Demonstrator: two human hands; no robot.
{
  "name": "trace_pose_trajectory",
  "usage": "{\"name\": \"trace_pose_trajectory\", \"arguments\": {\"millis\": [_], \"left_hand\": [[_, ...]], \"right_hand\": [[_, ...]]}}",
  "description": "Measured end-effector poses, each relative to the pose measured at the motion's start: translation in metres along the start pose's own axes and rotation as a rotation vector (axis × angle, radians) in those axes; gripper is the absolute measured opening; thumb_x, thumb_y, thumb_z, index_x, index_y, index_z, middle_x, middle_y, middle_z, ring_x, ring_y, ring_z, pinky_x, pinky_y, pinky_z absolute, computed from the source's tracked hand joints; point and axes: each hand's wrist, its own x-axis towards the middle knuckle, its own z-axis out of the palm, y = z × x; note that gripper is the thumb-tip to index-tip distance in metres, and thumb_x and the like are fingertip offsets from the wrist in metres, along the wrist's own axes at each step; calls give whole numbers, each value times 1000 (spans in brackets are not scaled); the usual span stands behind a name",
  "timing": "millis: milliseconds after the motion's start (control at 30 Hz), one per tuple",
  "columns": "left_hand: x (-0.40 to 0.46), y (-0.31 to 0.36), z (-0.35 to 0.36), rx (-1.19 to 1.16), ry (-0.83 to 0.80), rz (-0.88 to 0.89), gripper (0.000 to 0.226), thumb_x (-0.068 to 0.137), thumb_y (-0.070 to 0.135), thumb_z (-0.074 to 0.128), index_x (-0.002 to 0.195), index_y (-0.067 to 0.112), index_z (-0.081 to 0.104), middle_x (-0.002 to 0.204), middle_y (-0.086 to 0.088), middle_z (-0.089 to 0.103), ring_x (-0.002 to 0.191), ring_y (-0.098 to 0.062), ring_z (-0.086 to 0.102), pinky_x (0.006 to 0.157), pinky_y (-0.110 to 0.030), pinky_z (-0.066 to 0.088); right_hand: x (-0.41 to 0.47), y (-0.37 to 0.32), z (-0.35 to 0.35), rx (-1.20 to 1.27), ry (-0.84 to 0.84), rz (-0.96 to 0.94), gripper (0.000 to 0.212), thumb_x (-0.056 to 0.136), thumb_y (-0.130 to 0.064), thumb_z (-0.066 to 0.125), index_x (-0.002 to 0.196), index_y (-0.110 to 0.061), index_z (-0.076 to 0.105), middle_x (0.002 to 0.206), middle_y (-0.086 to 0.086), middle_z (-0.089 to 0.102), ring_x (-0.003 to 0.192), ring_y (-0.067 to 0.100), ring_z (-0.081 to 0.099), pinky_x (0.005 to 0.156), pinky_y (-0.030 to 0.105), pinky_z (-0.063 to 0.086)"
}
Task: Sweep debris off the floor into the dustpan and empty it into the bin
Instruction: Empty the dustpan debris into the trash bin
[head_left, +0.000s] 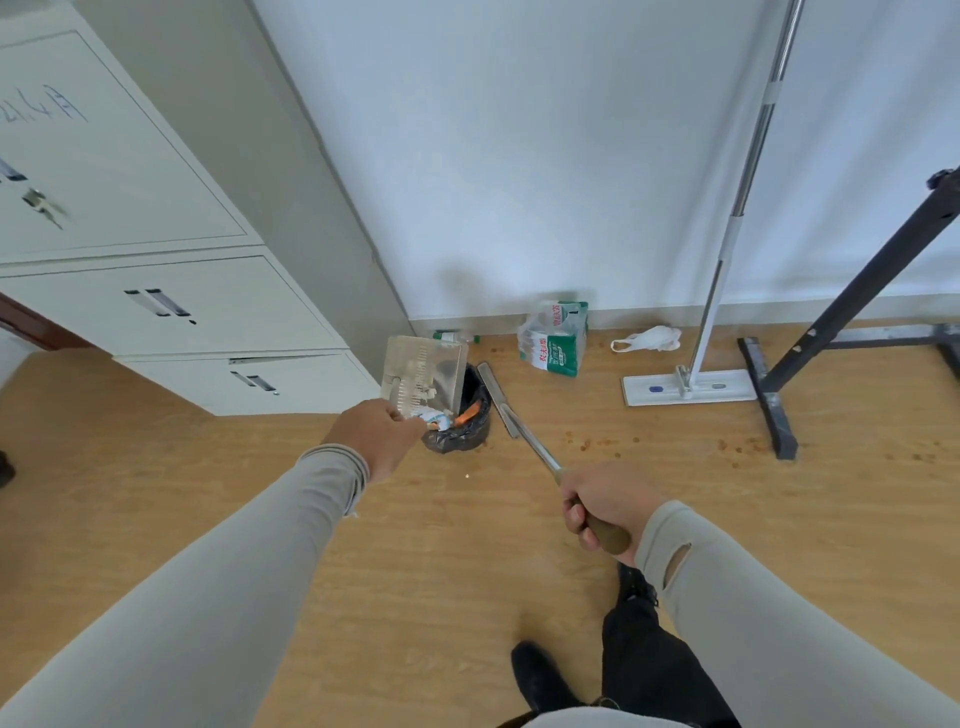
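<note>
1. The dustpan is tipped up over the bin, its pale ribbed face toward the camera and its lower edge at the bin's rim.
2. The bin is small, lined with a black bag, and stands on the wood floor just off the corner of the cabinet. Scraps show in its mouth — white paper and something orange.
3. The left hand grips the dustpan at its lower end, fingers curled round it; the grey sleeve runs back to the lower left.
4. The right hand is clenched round the brown grip of the broom. Its metal shaft slants up and left to a narrow flat head that rests on the floor just right of the bin.
5. Small orange-brown crumbs lie scattered on the floor right of the broom, some more near the black stand's foot.
6. Against the wall: a clear bottle lying behind the dustpan, a green-and-white pack in a plastic wrap, and a crumpled white bag.
7. A flat mop stands near the wall, its pole leaning up to the top edge.
8. A black metal stand is at the far right, its foot on the floor.
9. A dark shoe and trouser leg show at the bottom — the person's own.
</note>
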Motion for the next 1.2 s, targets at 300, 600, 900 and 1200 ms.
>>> {"name": "trace_pose_trajectory", "arguments": {"millis": [300, 600, 900, 1200], "left_hand": [[7, -10, -8, -111, 62, -24, 31, 87, 40, 60, 76, 10, 63, 59, -3, 57, 56, -26, 50, 60, -34, 46], [9, -17, -27, -229, 118, -43, 46, 80, 45, 57, 87, 0, 65, 76, -22, 70, 54, -25, 46, 58, -36, 43], [-1, -10, -7, -60, 116, 5, 30, 84, 39, 62, 85, 10, 66, 73, -7, 69, 65, -23, 57, 64, -34, 49], [-11, -18, 9, 9, 91, 52, 24, 84, 40, 60, 87, 17, 65, 79, -3, 70, 72, -24, 65, 63, -33, 52]], "right_hand": [[2, 6, -9, 5, -9, -22, 9, 88, -2, 45, 94, -7, 50, 62, 3, 48, 44, 10, 43, 38, 20, 32], [1, 11, -15, -32, -14, -28, 6, 90, -3, 45, 92, -7, 50, 61, 2, 47, 43, 10, 42, 38, 20, 31], [3, 13, -11, -14, -5, -16, 5, 91, -4, 47, 92, -7, 51, 63, 3, 48, 43, 10, 43, 37, 20, 33], [8, 17, -7, -6, 8, 0, 4, 90, -5, 48, 91, -8, 51, 63, 3, 50, 42, 10, 45, 37, 19, 35]]}}
